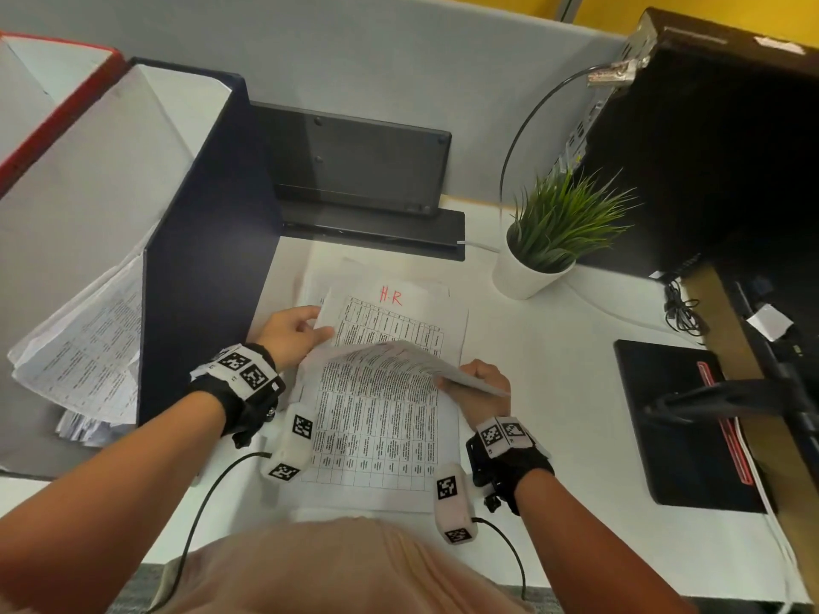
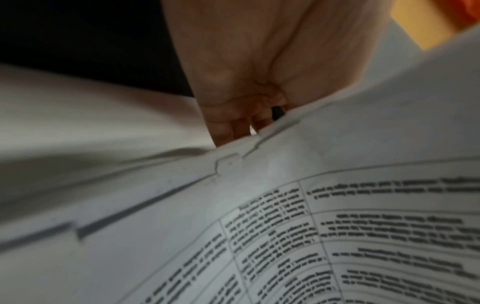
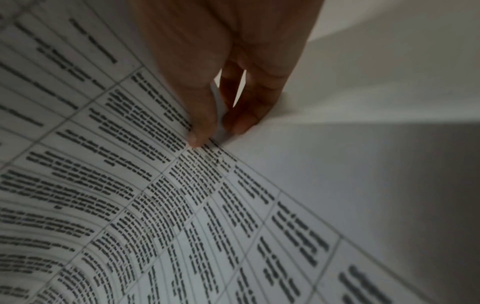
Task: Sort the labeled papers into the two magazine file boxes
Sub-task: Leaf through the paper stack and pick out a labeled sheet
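Note:
A stack of printed papers (image 1: pixel 401 330) lies on the white desk (image 1: pixel 554 356) in front of me; an uncovered sheet in it bears a red "H.R" label (image 1: pixel 391 297). The top sheet (image 1: pixel 376 432) is bent up at its far end. My left hand (image 1: pixel 321 323) pinches its far left corner, fingers partly behind the paper edge (image 2: pixel 249 127). My right hand (image 1: pixel 447 383) pinches its right edge between thumb and fingers (image 3: pixel 215 133). At the left stand the navy file box (image 1: pixel 199 223), with papers (image 1: pixel 79 352) in it, and the red file box (image 1: pixel 53 108).
A potted plant (image 1: pixel 545 241) stands right of the stack. A black monitor base (image 1: pixel 359 179) sits behind it against the grey partition. Further right are a black computer case (image 1: pixel 709 148), loose cables (image 1: pixel 682 312) and a black pad (image 1: pixel 682 423).

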`<state>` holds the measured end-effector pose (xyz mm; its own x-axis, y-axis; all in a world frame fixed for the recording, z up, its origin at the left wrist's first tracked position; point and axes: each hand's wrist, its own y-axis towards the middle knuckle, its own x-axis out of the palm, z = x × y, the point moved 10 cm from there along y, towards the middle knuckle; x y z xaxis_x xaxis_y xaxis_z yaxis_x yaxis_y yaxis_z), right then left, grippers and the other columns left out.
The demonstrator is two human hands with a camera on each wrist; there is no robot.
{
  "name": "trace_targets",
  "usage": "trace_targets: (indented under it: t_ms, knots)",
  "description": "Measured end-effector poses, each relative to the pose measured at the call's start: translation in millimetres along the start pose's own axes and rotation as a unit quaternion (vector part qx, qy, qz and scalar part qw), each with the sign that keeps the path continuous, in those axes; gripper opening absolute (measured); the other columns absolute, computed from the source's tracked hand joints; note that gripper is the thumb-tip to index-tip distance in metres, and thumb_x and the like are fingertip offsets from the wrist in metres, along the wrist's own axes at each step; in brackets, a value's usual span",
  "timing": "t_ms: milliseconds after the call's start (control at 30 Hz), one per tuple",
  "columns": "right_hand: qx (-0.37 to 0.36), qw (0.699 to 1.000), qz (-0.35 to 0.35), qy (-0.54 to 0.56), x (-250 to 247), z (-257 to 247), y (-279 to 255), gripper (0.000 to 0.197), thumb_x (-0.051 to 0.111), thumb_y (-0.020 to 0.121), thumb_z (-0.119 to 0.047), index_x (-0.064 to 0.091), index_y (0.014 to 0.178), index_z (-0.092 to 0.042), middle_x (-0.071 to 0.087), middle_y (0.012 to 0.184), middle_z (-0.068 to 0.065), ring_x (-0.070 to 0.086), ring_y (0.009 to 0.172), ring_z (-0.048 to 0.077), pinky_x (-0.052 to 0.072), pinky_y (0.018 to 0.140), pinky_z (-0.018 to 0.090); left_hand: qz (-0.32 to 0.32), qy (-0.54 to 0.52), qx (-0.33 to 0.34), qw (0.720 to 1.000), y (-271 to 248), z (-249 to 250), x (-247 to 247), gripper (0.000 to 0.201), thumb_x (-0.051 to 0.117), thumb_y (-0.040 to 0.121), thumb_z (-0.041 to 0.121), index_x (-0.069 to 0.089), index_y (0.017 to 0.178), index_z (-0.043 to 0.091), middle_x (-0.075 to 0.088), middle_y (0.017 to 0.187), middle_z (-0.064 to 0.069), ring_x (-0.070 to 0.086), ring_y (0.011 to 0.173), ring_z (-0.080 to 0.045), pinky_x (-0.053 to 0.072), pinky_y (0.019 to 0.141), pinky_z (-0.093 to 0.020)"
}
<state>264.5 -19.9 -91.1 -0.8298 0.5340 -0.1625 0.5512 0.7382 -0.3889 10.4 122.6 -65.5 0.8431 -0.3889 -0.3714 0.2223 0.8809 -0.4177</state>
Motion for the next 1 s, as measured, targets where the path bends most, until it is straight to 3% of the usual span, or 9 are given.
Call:
trace_targets:
  t_ms: [133,233,433,533,633,767,833,900,1000]
  knots:
    - [0.012,1.000,0.011,0.025,-4,6,3,0.041,0.062,0.071,0.021,0.043,0.053,-0.010,0.053,0.065,0.006,0.051,0.062,0.017,0.048,0.051,0.009,-0.015,-0.060,0.013,0.998,-2,-2,0,0.021,0.056,0.091,0.010,0.066,0.104,0.022,0.058,0.080,0.003,0.053,0.076,-0.012,0.041,0.065,-0.019]
    - [0.007,0.999,0.011,-0.034,-6,4,0,0.036,0.069,0.069,0.015,0.045,0.057,-0.009,0.051,0.062,0.001,0.050,0.053,0.001,0.039,0.043,0.003,-0.030,-0.112,0.008,0.993,-8,-5,3,0.031,0.046,0.091,-0.002,0.066,0.081,0.020,0.063,0.097,0.002,0.057,0.088,-0.014,0.044,0.070,-0.023]
    - [-0.040,0.998,0.026,-0.034,-10,-2,-1,0.050,0.080,0.062,0.005,0.044,0.094,-0.008,0.055,0.068,-0.001,0.051,0.059,0.009,0.042,0.048,0.004,-0.045,-0.154,-0.034,0.986,-14,-13,8,0.034,0.036,0.094,-0.001,0.059,0.073,0.013,0.062,0.080,-0.010,0.055,0.075,-0.023,0.043,0.066,-0.032]
    - [-0.030,0.997,-0.004,-0.071,-3,-1,0,0.034,0.080,0.068,-0.004,0.057,0.090,-0.014,0.061,0.084,-0.002,0.057,0.073,0.009,0.043,0.057,0.003,-0.053,-0.181,-0.044,0.981,-13,-11,10,0.027,0.038,0.096,0.010,0.064,0.100,0.006,0.067,0.098,-0.017,0.061,0.089,-0.032,0.050,0.083,-0.044]
    - [-0.037,0.988,0.010,-0.147,-1,-10,1,0.015,0.073,0.079,-0.023,0.063,0.072,-0.014,0.063,0.078,0.000,0.057,0.072,0.013,0.044,0.058,0.004,-0.062,-0.200,-0.039,0.977,-12,-8,11,0.034,0.040,0.098,0.034,0.058,0.123,0.021,0.064,0.120,-0.009,0.061,0.110,-0.028,0.044,0.100,-0.051]
    - [-0.050,0.996,0.010,-0.072,5,-30,-1,0.033,0.059,0.089,-0.022,0.059,0.118,-0.006,0.063,0.115,0.007,0.059,0.103,0.018,0.047,0.089,0.026,-0.101,-0.217,-0.053,0.969,-20,0,20,0.067,0.038,0.077,0.075,0.054,0.127,0.033,0.059,0.129,-0.001,0.054,0.120,-0.021,0.037,0.106,-0.049]
    - [-0.053,0.999,0.007,-0.012,8,-42,-2,0.034,0.055,0.092,-0.016,0.053,0.125,-0.009,0.060,0.117,0.004,0.056,0.102,0.013,0.046,0.084,0.018,-0.089,-0.145,0.008,0.985,-27,18,20,0.067,0.054,0.075,0.064,0.051,0.130,0.027,0.061,0.125,0.004,0.056,0.117,-0.018,0.043,0.101,-0.042]
    - [-0.089,0.996,0.017,0.007,8,-62,-5,0.032,0.055,0.092,-0.014,0.054,0.123,-0.010,0.061,0.113,0.002,0.058,0.101,0.013,0.047,0.074,0.008,-0.048,-0.055,0.080,0.994,-35,39,16,0.052,0.067,0.081,0.032,0.051,0.128,0.016,0.062,0.116,0.005,0.059,0.111,-0.016,0.048,0.087,-0.026]
    - [-0.172,0.983,0.036,0.046,6,-107,-16,0.027,0.057,0.090,-0.011,0.057,0.117,-0.011,0.061,0.108,-0.003,0.060,0.096,0.006,0.047,0.070,0.000,0.042,-0.020,0.165,0.985,-48,76,-2,0.040,0.062,0.087,0.010,0.052,0.126,0.009,0.061,0.116,0.000,0.058,0.105,-0.013,0.046,0.086,-0.025]
